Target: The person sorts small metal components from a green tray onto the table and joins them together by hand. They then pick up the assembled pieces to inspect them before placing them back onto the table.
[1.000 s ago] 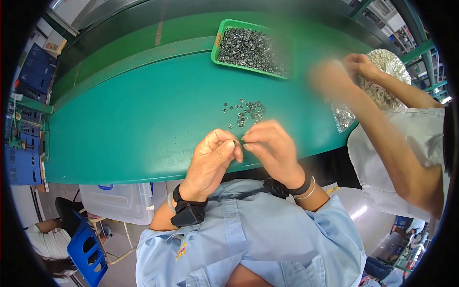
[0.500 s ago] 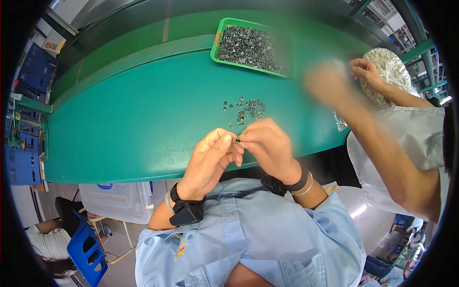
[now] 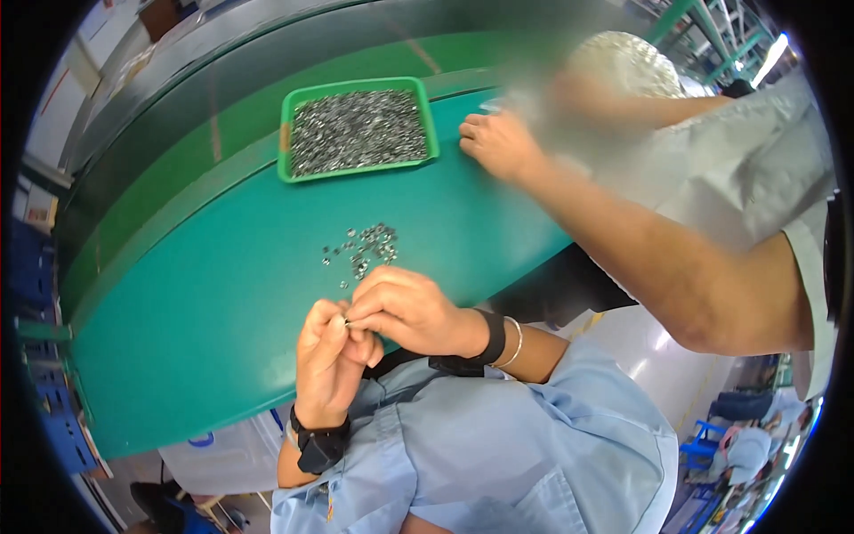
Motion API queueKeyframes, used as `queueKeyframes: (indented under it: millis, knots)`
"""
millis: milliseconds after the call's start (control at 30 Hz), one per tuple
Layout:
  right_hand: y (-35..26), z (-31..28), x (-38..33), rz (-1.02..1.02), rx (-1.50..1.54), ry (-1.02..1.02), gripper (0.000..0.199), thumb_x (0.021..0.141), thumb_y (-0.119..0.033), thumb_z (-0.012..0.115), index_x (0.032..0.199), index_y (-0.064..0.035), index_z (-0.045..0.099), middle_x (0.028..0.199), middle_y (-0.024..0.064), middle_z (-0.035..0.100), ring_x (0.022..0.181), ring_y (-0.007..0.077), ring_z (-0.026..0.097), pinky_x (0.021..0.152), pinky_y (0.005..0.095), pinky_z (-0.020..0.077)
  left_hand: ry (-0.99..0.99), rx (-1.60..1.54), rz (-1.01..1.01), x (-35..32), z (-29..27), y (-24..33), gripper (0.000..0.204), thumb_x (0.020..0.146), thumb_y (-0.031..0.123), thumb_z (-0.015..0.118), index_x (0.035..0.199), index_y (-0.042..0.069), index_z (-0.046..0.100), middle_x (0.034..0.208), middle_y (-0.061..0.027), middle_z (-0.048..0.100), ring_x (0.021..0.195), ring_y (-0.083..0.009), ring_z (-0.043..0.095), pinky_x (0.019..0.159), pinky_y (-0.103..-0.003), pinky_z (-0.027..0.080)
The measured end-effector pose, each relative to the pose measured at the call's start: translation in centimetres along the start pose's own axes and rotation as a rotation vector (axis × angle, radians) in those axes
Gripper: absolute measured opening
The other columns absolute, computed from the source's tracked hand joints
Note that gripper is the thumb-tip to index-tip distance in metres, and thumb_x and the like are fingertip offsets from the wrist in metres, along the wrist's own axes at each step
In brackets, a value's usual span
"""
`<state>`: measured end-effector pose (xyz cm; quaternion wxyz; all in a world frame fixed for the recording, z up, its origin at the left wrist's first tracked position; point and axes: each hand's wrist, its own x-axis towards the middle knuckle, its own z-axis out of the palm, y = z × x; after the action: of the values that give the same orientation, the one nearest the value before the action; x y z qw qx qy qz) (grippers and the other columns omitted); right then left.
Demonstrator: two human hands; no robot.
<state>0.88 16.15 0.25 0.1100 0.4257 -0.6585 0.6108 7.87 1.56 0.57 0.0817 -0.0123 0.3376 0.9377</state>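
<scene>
My left hand (image 3: 325, 360) and my right hand (image 3: 405, 307) meet over the near edge of the green table (image 3: 205, 294). Thumb and fingers of both are pinched together around a small dark metal part (image 3: 346, 321), mostly covered by the fingertips. Just beyond my fingers, a loose scatter of small square metal parts (image 3: 374, 240) lies on the tabletop. Farther back stands a green tray (image 3: 356, 173), filled with a heap of similar shiny dark parts (image 3: 356, 129).
At my right a co-worker's arm (image 3: 623, 231) reaches over the table, the hand (image 3: 503, 147) near the tray. A clear bag of pale pieces (image 3: 627, 62) stands at the far right, partly blurred. Below the table's left edge is a translucent plastic bin (image 3: 222, 458).
The view has turned, shifting tray and scattered parts leftward in the picture. My hands keep their pinch on the small part. The co-worker's near hand has come down beside the tray.
</scene>
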Motion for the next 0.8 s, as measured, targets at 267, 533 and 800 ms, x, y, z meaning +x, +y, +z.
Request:
queueKeyframes:
  millis: [267, 533, 800]
  knots:
    - [0.5, -0.7, -0.4, 0.027, 0.053, 0.029, 0.009, 0.081, -0.004, 0.066, 0.089, -0.0044, 0.061, 0.084, 0.0086, 0.062, 0.076, 0.0239, 0.061, 0.066, 0.0335, 0.0502, 0.061, 0.173, -0.012, 0.4, 1.4, 0.5, 0.017, 0.096, 0.022, 0.054, 0.096, 0.006, 0.05, 0.076, -0.0072, 0.056, 0.063, -0.0167, 0.055, 0.056, -0.031, 0.046]
    - [0.6, -1.7, 0.4, 0.053, 0.087, 0.037, 0.008, 0.082, -0.004, 0.065, 0.088, -0.0045, 0.062, 0.085, 0.0079, 0.062, 0.079, 0.0234, 0.061, 0.067, 0.0332, 0.05, 0.018, 0.248, -0.071, 1.5, 1.6, 1.8, 0.018, 0.097, 0.023, 0.053, 0.098, 0.005, 0.05, 0.077, -0.0079, 0.057, 0.063, -0.0167, 0.056, 0.056, -0.031, 0.047]
    - [2.4, -4.1, 5.8, 0.015, -0.19, 0.054, 0.006, 0.08, -0.004, 0.066, 0.083, -0.0031, 0.06, 0.082, 0.009, 0.059, 0.075, 0.0248, 0.06, 0.066, 0.0337, 0.0494, 0.076, 0.357, -0.057, 4.4, 2.5, 4.4, 0.016, 0.096, 0.018, 0.053, 0.105, 0.004, 0.052, 0.079, -0.0072, 0.058, 0.063, -0.0146, 0.056, 0.058, -0.027, 0.047]
